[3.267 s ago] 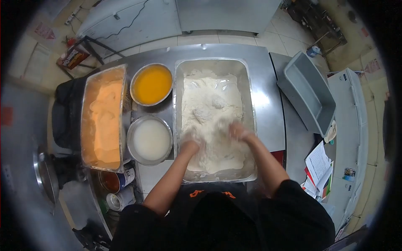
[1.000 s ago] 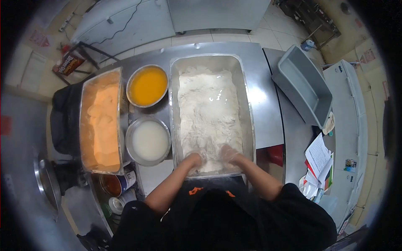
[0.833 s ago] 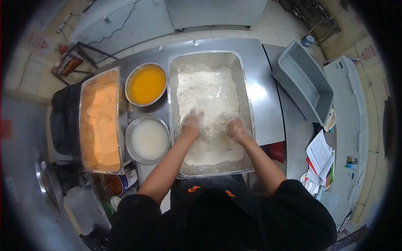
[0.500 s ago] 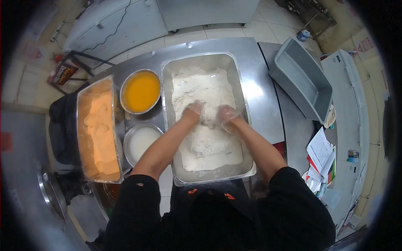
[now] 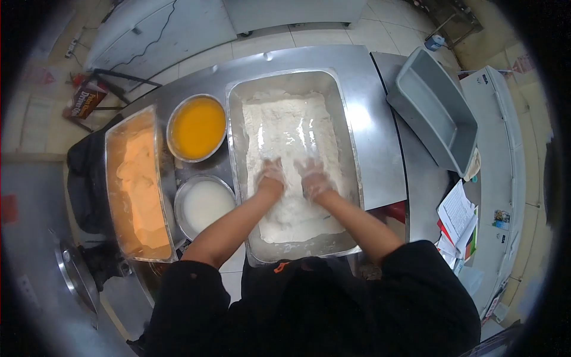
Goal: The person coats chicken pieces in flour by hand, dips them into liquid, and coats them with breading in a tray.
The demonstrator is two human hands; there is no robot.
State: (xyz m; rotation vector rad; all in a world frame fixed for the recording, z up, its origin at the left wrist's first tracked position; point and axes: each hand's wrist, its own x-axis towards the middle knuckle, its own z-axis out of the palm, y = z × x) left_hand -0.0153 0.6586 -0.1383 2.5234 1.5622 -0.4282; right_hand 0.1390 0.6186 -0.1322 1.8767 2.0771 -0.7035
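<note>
A deep metal pan [image 5: 351, 149] in front of me holds a thick bed of white, flour-like powder [image 5: 291, 221]. My left hand [image 5: 272, 174], in a clear plastic glove, rests on the powder with its fingers stretched away from me. Beside it and a little apart, my gloved right hand [image 5: 313, 178] lies with its fingers spread, slightly blurred. Neither hand holds anything that I can see. Shiny streaks show on the powder beyond the fingertips; what makes them I cannot tell.
Left of the pan stand a bowl of orange-yellow liquid [image 5: 198, 128], a bowl of whitish liquid [image 5: 207, 205] and a long metal pan of orange powder [image 5: 140, 184]. On the right, a grey plastic tub [image 5: 437, 113] sits tilted near some papers [image 5: 458, 208].
My hands were sunk in the powder with fingers curled; now they lie stretched out on it. The mounded powder looks flatter, and shiny streaks show in its far half.
</note>
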